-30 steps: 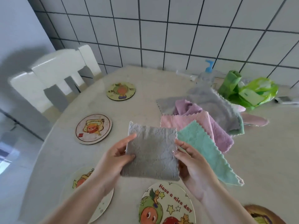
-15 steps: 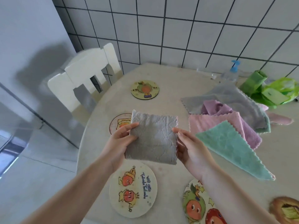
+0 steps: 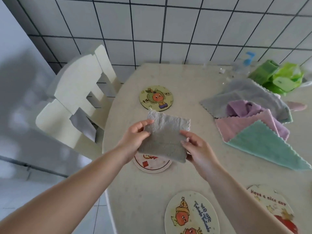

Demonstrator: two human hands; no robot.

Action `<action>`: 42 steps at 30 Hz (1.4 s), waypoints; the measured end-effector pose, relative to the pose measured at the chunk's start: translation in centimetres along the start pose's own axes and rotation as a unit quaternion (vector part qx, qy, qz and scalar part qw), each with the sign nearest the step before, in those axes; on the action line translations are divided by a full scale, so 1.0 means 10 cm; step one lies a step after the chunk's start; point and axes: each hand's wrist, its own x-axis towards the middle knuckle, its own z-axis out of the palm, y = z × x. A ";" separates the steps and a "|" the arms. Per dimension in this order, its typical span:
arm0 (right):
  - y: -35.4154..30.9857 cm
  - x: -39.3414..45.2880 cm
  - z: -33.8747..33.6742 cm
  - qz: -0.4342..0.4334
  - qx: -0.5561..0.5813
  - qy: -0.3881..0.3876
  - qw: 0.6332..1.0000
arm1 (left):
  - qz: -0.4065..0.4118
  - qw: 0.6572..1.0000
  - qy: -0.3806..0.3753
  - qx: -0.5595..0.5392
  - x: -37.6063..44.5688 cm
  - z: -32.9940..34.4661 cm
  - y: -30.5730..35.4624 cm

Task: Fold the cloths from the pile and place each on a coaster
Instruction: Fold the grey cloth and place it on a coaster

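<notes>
A folded grey cloth (image 3: 164,135) hangs in the air between my hands. My left hand (image 3: 135,139) pinches its left edge and my right hand (image 3: 197,147) pinches its right edge. Right under the cloth lies a white round coaster (image 3: 152,163), mostly hidden by it. A yellow-green coaster (image 3: 156,97) lies farther back. Two more coasters lie near me: one with two orange figures (image 3: 191,215) and one with red lettering (image 3: 271,205). The pile of cloths (image 3: 249,114) sits at the right: grey, purple, pink and teal.
The round beige table (image 3: 194,174) stands against a tiled wall. A white chair (image 3: 79,105) stands at its left edge. Green plastic packaging (image 3: 278,76) and a bottle with a blue pump (image 3: 248,58) sit at the back right.
Both hands carried the folded grey cloth left and away from me; it now hangs over the white coaster. The view swung left as well.
</notes>
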 end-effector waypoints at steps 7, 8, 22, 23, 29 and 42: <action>-0.18 0.82 0.15 -0.073 -0.112 -0.014 0.991 | 0.005 0.998 0.005 0.064 0.71 -0.22 0.16; -0.21 0.95 0.16 -0.074 -0.114 -0.009 0.991 | 0.006 0.997 0.005 0.073 0.83 -0.24 0.19; -0.47 2.44 0.23 -0.078 -0.203 0.014 0.976 | 0.045 0.975 0.049 0.213 2.09 -0.30 0.40; -0.46 2.49 0.24 -0.074 -0.201 0.011 0.977 | 0.049 0.973 0.054 0.218 2.13 -0.30 0.40; -0.36 2.66 0.30 -0.077 -0.206 -0.003 0.975 | 0.049 0.966 0.073 0.243 2.27 -0.36 0.33; -0.23 2.71 0.26 -0.087 -0.231 0.025 0.969 | 0.066 0.947 0.073 0.304 2.31 -0.35 0.22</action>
